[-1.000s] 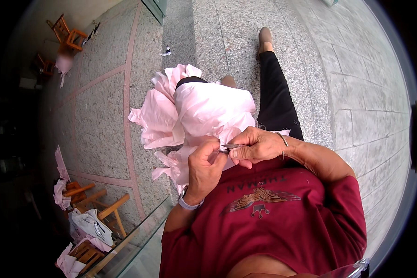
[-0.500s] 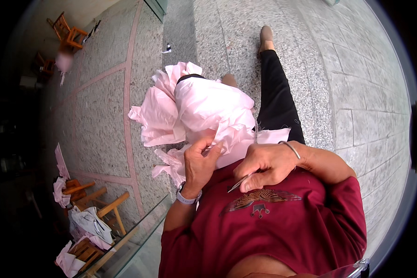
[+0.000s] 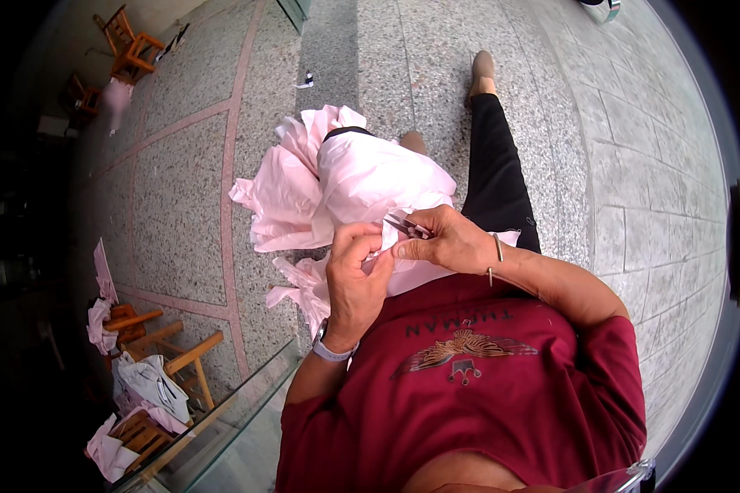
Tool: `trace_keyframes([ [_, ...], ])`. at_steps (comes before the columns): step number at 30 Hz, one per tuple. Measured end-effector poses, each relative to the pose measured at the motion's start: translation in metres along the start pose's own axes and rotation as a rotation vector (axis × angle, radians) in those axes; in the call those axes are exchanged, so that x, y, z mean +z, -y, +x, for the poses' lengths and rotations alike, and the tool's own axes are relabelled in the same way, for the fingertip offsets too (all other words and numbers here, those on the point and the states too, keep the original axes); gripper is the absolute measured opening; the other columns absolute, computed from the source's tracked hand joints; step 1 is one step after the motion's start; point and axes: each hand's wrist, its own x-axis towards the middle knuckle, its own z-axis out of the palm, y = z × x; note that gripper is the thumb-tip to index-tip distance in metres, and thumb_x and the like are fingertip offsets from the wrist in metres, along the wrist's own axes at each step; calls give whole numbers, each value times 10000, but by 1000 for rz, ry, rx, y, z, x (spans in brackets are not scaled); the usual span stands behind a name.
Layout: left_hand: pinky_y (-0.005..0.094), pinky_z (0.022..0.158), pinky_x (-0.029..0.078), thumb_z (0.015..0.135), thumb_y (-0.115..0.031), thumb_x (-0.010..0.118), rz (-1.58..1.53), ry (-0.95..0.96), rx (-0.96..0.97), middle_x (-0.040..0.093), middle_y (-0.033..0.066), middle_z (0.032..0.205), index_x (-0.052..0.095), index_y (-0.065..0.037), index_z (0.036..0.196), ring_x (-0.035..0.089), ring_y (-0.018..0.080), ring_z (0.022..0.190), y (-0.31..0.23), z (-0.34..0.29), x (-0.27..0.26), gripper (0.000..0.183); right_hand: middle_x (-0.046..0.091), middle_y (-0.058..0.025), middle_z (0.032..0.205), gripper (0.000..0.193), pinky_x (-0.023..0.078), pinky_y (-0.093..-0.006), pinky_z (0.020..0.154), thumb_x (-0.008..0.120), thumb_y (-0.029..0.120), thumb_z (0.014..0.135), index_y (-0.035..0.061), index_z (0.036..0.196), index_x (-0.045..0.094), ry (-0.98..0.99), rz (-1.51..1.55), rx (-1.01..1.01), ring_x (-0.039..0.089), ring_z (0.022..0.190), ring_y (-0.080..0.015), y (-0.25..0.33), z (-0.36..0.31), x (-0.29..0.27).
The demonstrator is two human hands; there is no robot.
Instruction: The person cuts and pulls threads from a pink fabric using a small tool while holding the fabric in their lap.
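Note:
Thin pale pink fabric (image 3: 378, 177) lies bunched over my lap and hangs down to the left. My left hand (image 3: 356, 275) is closed, pinching a small fold of it between thumb and fingers. Close against that fold, my right hand (image 3: 452, 238) is closed around small dark thread snips (image 3: 409, 226). Their blades point left and touch or overlap the raised fabric edge; whether they are cutting, I cannot tell. My right fingers partly hide the handles.
On the left, a wooden chair (image 3: 144, 431) and a wooden stool frame (image 3: 191, 359) carry pink and white cloth. A glass panel edge (image 3: 238, 411) stands near my left elbow. Further off is another wooden chair (image 3: 127, 49). A small dark-and-white object (image 3: 307, 80) lies on the speckled floor.
My right hand has moved up and left from my shirt front to the fabric, turning the snips toward the pinched fold. My left hand keeps its pinch, with a bit of fabric now raised.

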Motion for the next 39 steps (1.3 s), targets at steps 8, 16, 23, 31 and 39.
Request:
trace_keyframes([
  [8, 223, 757, 469, 876, 26, 680, -216, 149, -120, 520, 41, 1082, 635, 28, 999, 572, 85, 886, 12, -2, -4, 131, 529, 45, 671, 96, 352, -249, 525, 674, 122, 933, 36, 891, 686, 30, 188, 208, 431, 588, -46, 13, -5, -15],
  [16, 265, 666, 470, 947, -86, 663, -209, 219, -208, 588, 49, 861, 624, 25, 980, 572, 109, 760, 2, 6, -6, 122, 480, 57, 699, 105, 325, -239, 513, 582, 117, 992, 66, 912, 629, -20, 196, 18, 390, 579, -31, 34, -17, -13],
  [23, 285, 679, 481, 921, -110, 699, 35, 190, 131, 666, 85, 872, 674, 49, 982, 603, 152, 734, 1, 14, -7, 173, 443, 41, 721, 81, 359, -236, 563, 514, 81, 1021, 60, 944, 529, 84, 249, 44, 394, 643, -52, 38, -7, -6],
  [31, 346, 671, 525, 920, -114, 675, -7, 170, -32, 706, 168, 958, 687, 8, 962, 692, 290, 798, 0, 16, -32, 130, 484, 29, 777, 121, 276, -197, 499, 488, 142, 1055, 84, 948, 488, -68, 261, -43, 351, 564, -22, 38, -4, -35],
  [39, 376, 586, 500, 933, -142, 670, 133, 175, 37, 677, 151, 768, 680, -23, 952, 682, 308, 674, -4, 14, -38, 121, 488, -7, 793, 161, 327, -210, 521, 487, 191, 1060, 56, 971, 475, -67, 481, -298, 372, 586, -41, 55, 14, -12],
])
